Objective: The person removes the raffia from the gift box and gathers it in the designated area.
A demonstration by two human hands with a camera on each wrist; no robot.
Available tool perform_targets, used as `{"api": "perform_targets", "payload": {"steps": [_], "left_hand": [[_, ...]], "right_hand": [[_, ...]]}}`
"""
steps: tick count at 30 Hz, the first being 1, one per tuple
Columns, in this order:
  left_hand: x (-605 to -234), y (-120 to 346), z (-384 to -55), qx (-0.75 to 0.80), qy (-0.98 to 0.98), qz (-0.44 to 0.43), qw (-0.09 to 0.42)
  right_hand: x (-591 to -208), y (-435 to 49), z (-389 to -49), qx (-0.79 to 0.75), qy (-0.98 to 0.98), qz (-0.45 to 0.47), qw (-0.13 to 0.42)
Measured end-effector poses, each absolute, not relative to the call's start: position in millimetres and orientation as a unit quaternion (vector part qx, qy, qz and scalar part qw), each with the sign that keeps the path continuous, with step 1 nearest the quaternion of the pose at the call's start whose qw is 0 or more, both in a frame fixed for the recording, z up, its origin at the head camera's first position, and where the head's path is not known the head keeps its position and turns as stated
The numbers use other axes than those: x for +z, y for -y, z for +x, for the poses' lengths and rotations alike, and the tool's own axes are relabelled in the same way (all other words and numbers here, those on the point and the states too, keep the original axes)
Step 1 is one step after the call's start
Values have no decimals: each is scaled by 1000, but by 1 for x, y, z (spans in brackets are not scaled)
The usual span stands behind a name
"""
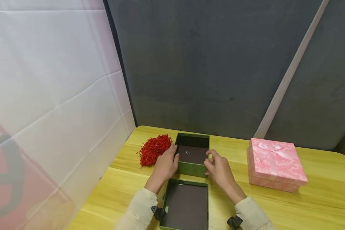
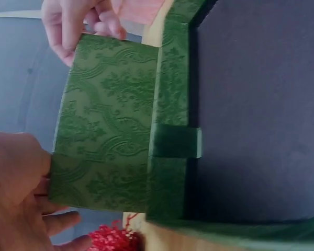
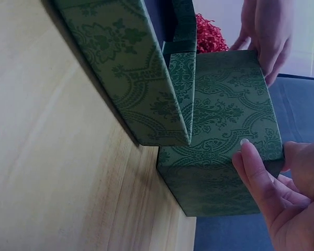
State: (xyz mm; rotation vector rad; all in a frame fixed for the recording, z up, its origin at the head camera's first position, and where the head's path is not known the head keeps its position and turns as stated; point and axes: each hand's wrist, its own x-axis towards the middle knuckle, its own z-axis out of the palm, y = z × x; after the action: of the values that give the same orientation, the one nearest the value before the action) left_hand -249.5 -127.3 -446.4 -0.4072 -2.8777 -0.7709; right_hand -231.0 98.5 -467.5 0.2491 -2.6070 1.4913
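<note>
A deep green box (image 1: pixel 191 169) with an embossed pattern stands open on the table, its dark inside facing up and a small whitish speck on its floor. My left hand (image 1: pixel 166 163) grips its left wall near the front corner, thumb at the rim and fingers along the outside. At the opposite front corner my right hand (image 1: pixel 220 169) pinches the wall, with a finger on the patterned outer face in the right wrist view. Closer to me lies a shallow green lid (image 1: pixel 185 204), dark inside up; a green ribbon tab (image 2: pixel 175 141) crosses its rim.
A heap of red shredded paper (image 1: pixel 153 150) lies left of the deep box. Farther right sits a closed pink gift box (image 1: pixel 279 163) with a bow. The wooden table (image 1: pixel 230 217) meets a grey curtain (image 1: pixel 189 64) behind, and a white cloth wall (image 1: pixel 60 64) rises at left.
</note>
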Motion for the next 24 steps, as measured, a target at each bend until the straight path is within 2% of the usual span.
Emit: {"api": "perform_targets", "payload": {"steps": [4,10,13,18,24], "left_hand": [[-450,125,-246,-257,954,-130,80],[-433,110,-234,-221,960,-133,113],[-419,95,-230,-222,951,-173,126],[-398,70,-232,-250,937,-224,94],[-385,26,-245,-270,935,-230,17]], "right_hand": [[-467,-101,-231,472,872,99,84],[-459,-108,-229,383,894,129,196],[-449,-119,-230,373,892,120,223],[-428,-144,-236,360,896,98,241],[-410,-197,-235,334,913,58,226]]}}
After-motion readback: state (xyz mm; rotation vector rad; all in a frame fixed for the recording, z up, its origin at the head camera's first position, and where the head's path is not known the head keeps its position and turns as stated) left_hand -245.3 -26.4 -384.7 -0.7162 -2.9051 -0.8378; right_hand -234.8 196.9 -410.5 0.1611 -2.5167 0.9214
